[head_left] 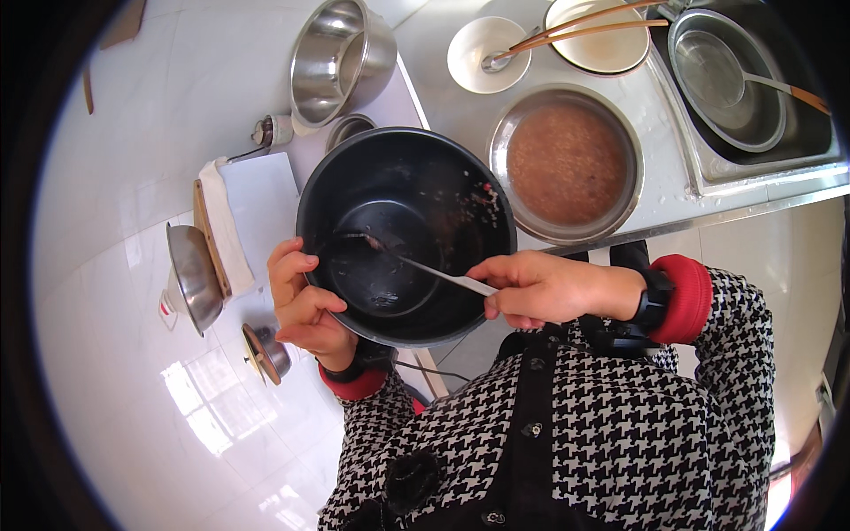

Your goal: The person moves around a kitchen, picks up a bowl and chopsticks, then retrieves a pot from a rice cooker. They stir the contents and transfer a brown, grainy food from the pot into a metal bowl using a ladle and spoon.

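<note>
My left hand (309, 302) grips the left rim of a dark, round inner pot (392, 199), which is tilted towards me. My right hand (544, 289) is closed on the pale handle of a metal spoon or ladle (441, 273), whose far end reaches inside the pot. Bits of grain and a small red piece (488, 188) cling to the pot's upper right wall. Close to the pot on the right, a steel basin (634, 162) holds reddish-brown porridge (568, 166) on the metal counter.
A white bowl (475, 76) with a spoon and chopsticks (591, 26) stands behind, beside stacked bowls (601, 50). At right, the sink (807, 143) holds a metal pan (710, 73) with water. A steel bowl (332, 53) stands back left; a white cloth (226, 226) and hanging basins (196, 279) are at left.
</note>
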Demonstrator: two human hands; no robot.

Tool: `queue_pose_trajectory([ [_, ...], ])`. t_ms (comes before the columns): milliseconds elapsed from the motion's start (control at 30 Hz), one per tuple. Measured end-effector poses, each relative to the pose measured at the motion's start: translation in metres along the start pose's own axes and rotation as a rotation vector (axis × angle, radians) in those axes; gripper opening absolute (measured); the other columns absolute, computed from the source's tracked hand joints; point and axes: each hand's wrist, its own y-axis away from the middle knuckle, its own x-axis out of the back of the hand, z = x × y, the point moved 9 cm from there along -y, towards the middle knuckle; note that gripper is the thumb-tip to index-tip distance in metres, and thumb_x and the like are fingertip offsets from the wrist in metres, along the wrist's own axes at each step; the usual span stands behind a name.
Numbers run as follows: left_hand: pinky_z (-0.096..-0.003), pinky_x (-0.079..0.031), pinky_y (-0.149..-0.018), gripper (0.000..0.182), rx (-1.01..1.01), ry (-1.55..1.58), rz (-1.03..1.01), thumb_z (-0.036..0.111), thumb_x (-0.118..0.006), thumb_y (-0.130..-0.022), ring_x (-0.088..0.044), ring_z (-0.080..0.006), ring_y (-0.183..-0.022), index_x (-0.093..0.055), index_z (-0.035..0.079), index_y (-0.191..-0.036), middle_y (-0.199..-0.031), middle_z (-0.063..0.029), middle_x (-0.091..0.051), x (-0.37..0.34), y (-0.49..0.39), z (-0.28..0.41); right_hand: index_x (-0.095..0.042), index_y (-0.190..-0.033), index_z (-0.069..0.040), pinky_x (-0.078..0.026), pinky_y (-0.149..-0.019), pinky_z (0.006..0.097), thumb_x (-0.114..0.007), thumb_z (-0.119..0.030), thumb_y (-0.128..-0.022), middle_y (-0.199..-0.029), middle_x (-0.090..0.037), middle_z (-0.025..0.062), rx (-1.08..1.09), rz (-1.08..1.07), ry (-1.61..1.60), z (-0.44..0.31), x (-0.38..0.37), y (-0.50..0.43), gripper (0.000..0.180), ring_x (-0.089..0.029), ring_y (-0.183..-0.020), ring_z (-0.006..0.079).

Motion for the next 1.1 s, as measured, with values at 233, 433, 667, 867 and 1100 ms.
queue_pose_trajectory([
  [233, -0.0439, -0.037, -0.091, 0.076, 0.035, 0.025, 0.018, 0.056, -0.002, -0.091, -0.049, -0.0326, -0.101, -0.041, 0.008, -0.046, -0.094, -0.0124, -0.053, 0.004, -0.001, -0.002, -0.048, -0.113, 0.006, -0.047, -0.062, 0.0424, -0.052, -0.008, -0.074, -0.073, -0.058, 0.0206, 0.324, 0.004, 1.035, -0.049, -0.003, 0.044, 0.042, -0.059, -0.069, 0.0366],
  [433, -0.0438, -0.036, -0.092, 0.075, 0.046, 0.054, 0.033, 0.057, -0.003, -0.091, -0.049, -0.0323, -0.101, -0.040, 0.008, -0.046, -0.093, -0.0123, -0.052, 0.003, -0.002, -0.002, -0.047, -0.112, 0.010, -0.049, -0.058, 0.0415, -0.055, -0.004, -0.071, -0.079, -0.056, 0.0198, 0.512, 0.202, 1.128, -0.058, 0.002, 0.038, 0.043, -0.059, -0.064, 0.0362],
  [667, -0.0433, -0.036, -0.092, 0.075, 0.060, 0.017, 0.018, 0.056, -0.004, -0.091, -0.049, -0.0316, -0.101, -0.038, 0.008, -0.045, -0.092, -0.0112, -0.053, 0.000, -0.006, -0.001, -0.048, -0.113, 0.009, -0.049, -0.058, 0.0419, -0.055, -0.003, -0.071, -0.079, -0.056, 0.0192, 0.608, 0.222, 1.020, -0.048, 0.006, 0.007, 0.044, -0.059, -0.063, 0.0364],
  [867, -0.0433, -0.035, -0.091, 0.075, 0.061, -0.023, -0.002, 0.055, -0.005, -0.092, -0.049, -0.0312, -0.099, -0.038, 0.008, -0.044, -0.088, -0.0105, -0.053, -0.001, -0.004, -0.002, -0.049, -0.111, 0.007, -0.049, -0.059, 0.0416, -0.054, -0.003, -0.072, -0.078, -0.057, 0.0184, 0.590, 0.256, 1.105, -0.043, 0.021, 0.015, 0.041, -0.059, -0.065, 0.0354],
  [1100, -0.0423, -0.037, -0.087, 0.073, 0.040, -0.064, -0.041, 0.052, -0.009, -0.093, -0.050, -0.0317, -0.096, -0.038, 0.007, -0.043, -0.083, -0.0106, -0.055, -0.004, -0.010, 0.001, -0.050, -0.110, 0.007, -0.049, -0.060, 0.0408, -0.053, -0.004, -0.074, -0.078, -0.057, 0.0181, 0.663, 0.312, 0.997, -0.050, 0.015, 0.022, 0.038, -0.059, -0.064, 0.0353],
])
